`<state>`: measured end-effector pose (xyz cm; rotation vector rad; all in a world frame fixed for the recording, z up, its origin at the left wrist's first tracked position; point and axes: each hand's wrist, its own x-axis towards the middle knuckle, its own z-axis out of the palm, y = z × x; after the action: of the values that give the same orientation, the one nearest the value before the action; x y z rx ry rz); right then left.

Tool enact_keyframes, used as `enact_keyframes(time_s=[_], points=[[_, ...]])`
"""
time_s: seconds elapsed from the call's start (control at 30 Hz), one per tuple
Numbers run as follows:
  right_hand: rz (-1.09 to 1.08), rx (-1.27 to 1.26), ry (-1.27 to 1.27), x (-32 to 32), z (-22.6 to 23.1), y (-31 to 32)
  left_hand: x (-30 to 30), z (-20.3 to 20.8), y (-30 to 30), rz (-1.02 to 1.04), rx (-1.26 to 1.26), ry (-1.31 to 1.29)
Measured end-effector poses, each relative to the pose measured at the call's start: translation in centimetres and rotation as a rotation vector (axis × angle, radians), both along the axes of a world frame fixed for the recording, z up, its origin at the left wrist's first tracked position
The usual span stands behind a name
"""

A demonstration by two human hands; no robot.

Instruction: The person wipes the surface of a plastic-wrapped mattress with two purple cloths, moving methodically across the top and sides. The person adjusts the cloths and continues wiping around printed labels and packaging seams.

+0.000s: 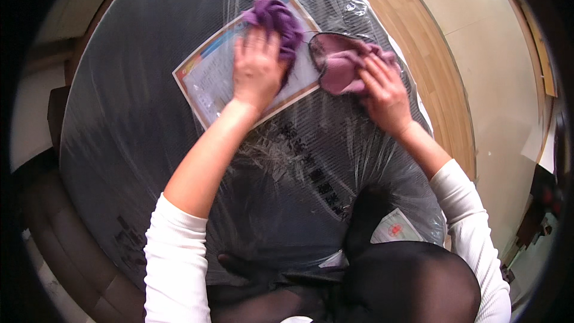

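My left hand (257, 72) presses a bunched purple cloth (276, 18) onto a flat, framed sheet (209, 87) with an orange-brown border and a blue band, its fingers over the cloth. Some motion blur softens both. To the right, my right hand (385, 98) is closed on a pink-mauve cloth item (341, 72) with a dark edge, just beside the sheet's right corner. Its fingertips sink into the folds. The framed sheet lies tilted on a dark mattress (131, 113) wrapped in clear plastic.
My black-clad leg (406, 281) is folded on the mattress at the lower right, next to a white label (394, 227) with a red mark. Wood-look flooring (442, 72) runs along the right side. A brown padded surface (78, 245) stands at the lower left.
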<state>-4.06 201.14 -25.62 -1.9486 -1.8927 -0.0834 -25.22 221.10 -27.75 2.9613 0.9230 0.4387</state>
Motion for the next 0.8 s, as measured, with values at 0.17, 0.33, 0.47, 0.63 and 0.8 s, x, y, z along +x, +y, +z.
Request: enact_keyframes(time_s=[0.17, 0.33, 0.47, 0.63, 0.8], points=[[0.349, 0.077, 0.174, -3.7, -0.7, -1.9, 4.9, 1.5, -2.8, -0.376, -0.244, -0.084], [0.345, 0.062, 0.237, -4.2, -0.2, -1.8, 10.0, 1.1, -0.9, -0.528, -0.110, -0.094], [0.350, 0.030, 0.236, -3.6, -0.6, -2.1, 11.6, 0.3, 3.0, -0.415, 0.047, -0.024], [0.313, 0.037, 0.245, -3.9, -1.2, -2.1, 6.1, 0.2, 10.8, -0.251, 0.230, 0.144], [0.295, 0.004, 0.207, -3.7, -1.2, -2.6, -3.0, 1.1, 14.0, -0.106, 0.221, 0.304]])
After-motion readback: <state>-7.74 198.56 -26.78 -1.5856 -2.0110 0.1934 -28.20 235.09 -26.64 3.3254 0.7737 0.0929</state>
